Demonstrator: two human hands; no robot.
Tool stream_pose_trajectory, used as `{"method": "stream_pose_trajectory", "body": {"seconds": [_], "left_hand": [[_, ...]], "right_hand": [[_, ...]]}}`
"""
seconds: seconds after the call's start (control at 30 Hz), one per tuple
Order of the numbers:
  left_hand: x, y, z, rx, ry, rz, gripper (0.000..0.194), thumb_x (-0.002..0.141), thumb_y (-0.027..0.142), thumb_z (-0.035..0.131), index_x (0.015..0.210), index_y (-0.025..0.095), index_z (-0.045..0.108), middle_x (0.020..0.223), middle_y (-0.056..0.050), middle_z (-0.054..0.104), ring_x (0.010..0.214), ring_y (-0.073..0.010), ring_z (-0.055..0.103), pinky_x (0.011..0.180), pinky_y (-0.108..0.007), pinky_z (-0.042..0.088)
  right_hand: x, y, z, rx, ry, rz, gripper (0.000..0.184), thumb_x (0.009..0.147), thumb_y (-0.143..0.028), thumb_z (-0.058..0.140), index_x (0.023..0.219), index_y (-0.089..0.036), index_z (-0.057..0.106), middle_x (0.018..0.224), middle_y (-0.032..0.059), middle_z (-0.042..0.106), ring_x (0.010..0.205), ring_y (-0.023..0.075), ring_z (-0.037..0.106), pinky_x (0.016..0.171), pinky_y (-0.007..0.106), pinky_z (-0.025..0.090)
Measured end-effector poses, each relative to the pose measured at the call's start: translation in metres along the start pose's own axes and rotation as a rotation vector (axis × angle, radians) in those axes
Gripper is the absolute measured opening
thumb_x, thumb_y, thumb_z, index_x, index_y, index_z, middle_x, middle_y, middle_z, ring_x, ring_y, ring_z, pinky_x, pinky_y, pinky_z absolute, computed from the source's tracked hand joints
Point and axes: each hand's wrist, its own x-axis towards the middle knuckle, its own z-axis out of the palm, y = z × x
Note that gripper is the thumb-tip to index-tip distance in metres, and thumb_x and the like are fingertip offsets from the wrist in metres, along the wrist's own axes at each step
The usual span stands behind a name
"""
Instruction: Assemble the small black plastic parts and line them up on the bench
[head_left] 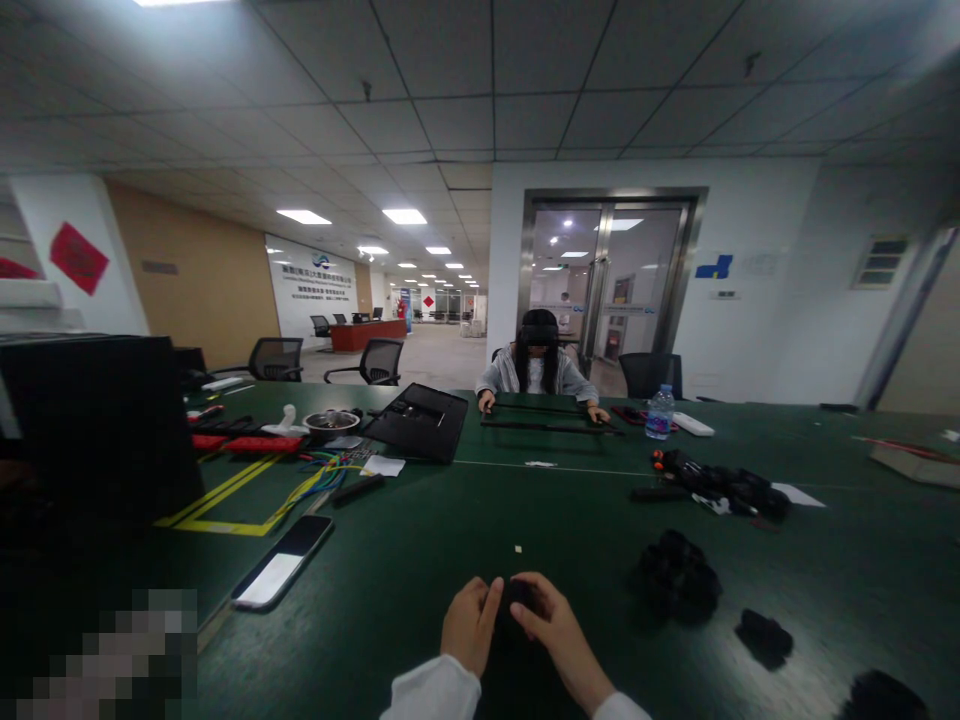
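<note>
Close in front of me, at the table's near middle, both hands meet around a small black piece (520,594) whose kind I cannot make out. My right hand (556,625) curls its thumb and fingers around it. My left hand (469,622) is closed against its left side, fingers together, and hides part of it. A tiny pale scrap (518,549) lies just beyond my fingertips. To the right are a dark clump of black pieces (679,577) and a smaller black piece (764,638), with another black object (885,696) at the lower right edge.
A phone (283,563) lies on the green table (420,560) at left, near coloured wires (319,480) and a metal bowl (332,423). A black panel (421,422) stands beyond. Opposite, a person in a headset (538,365) holds a black frame (547,428) near a water bottle (660,413).
</note>
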Motion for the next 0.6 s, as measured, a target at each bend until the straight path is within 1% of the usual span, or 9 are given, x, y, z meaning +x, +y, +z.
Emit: {"method": "stream_pose_trajectory", "body": {"seconds": [0.13,0.2,0.23,0.27,0.3,0.37,0.4,0.47,0.6], "left_hand": [[-0.002,0.001,-0.001,0.042,-0.021,0.093,0.052,0.084,0.046,0.018,0.057,0.017,0.051,0.062,-0.001,0.052,0.056,-0.013,0.052,0.054,-0.022,0.039],[-0.003,0.002,-0.002,0.017,-0.009,0.129,0.045,0.085,0.042,0.021,0.068,0.017,0.054,0.068,-0.002,0.055,0.061,-0.0141,0.053,0.058,-0.024,0.041],[-0.004,0.003,-0.002,-0.007,-0.001,0.157,0.038,0.084,0.04,0.025,0.08,0.016,0.055,0.075,-0.003,0.057,0.066,-0.0147,0.054,0.061,-0.025,0.042],[-0.005,0.003,-0.002,-0.033,0.007,0.198,0.032,0.083,0.038,0.032,0.094,0.016,0.052,0.086,-0.005,0.057,0.071,-0.0155,0.055,0.066,-0.026,0.044],[-0.006,0.004,-0.002,-0.052,0.009,0.251,0.035,0.08,0.035,0.039,0.108,0.015,0.046,0.099,-0.008,0.054,0.079,-0.0168,0.055,0.071,-0.028,0.044],[-0.007,0.003,-0.001,-0.055,0.0,0.362,0.053,0.073,0.027,0.049,0.123,0.016,0.033,0.119,-0.01,0.044,0.098,-0.0201,0.05,0.084,-0.033,0.04],[-0.007,0.002,0.0,-0.038,-0.013,0.408,0.057,0.071,0.023,0.051,0.124,0.017,0.032,0.124,-0.01,0.039,0.105,-0.0214,0.045,0.089,-0.034,0.037],[-0.007,-0.001,0.002,0.0,-0.042,0.462,0.054,0.071,0.016,0.048,0.123,0.021,0.036,0.128,-0.007,0.036,0.113,-0.0215,0.038,0.095,-0.036,0.033],[-0.004,-0.004,0.003,-0.009,-0.05,0.488,0.05,0.072,0.007,0.04,0.118,0.025,0.042,0.123,-0.003,0.042,0.112,-0.0179,0.041,0.096,-0.034,0.034]], "right_hand": [[0.004,0.007,-0.001,0.02,0.038,-0.007,0.032,0.056,-0.035,0.067,0.083,-0.02,0.058,0.079,0.0022,0.061,0.067,0.0168,0.053,0.053,0.025,0.038],[0.008,0.014,-0.002,0.062,0.076,-0.02,0.031,0.058,-0.035,0.066,0.084,-0.02,0.058,0.074,0.0008,0.06,0.058,0.0133,0.05,0.049,0.024,0.036],[0.011,0.018,-0.002,0.092,0.1,-0.031,0.031,0.059,-0.036,0.065,0.084,-0.02,0.058,0.072,0.0,0.059,0.054,0.0115,0.049,0.047,0.023,0.035],[0.013,0.021,-0.003,0.124,0.121,-0.042,0.031,0.059,-0.036,0.065,0.084,-0.019,0.058,0.071,-0.0005,0.059,0.051,0.0101,0.047,0.046,0.023,0.034],[0.015,0.024,-0.004,0.155,0.137,-0.048,0.03,0.059,-0.036,0.065,0.084,-0.019,0.058,0.07,-0.0007,0.058,0.05,0.0094,0.046,0.046,0.022,0.034],[0.017,0.027,-0.005,0.212,0.145,-0.042,0.03,0.059,-0.035,0.065,0.083,-0.019,0.059,0.072,-0.0002,0.059,0.052,0.0101,0.048,0.047,0.022,0.035],[0.018,0.027,-0.005,0.239,0.145,-0.037,0.029,0.059,-0.035,0.065,0.083,-0.02,0.059,0.073,0.0,0.059,0.054,0.0109,0.05,0.047,0.022,0.036],[0.018,0.027,-0.005,0.285,0.143,-0.022,0.028,0.058,-0.035,0.066,0.081,-0.02,0.06,0.075,0.0,0.06,0.058,0.0121,0.052,0.049,0.023,0.036],[0.017,0.026,-0.005,0.314,0.126,-0.023,0.027,0.058,-0.033,0.067,0.082,-0.022,0.06,0.071,-0.0016,0.058,0.052,0.0087,0.048,0.048,0.022,0.035]]}}
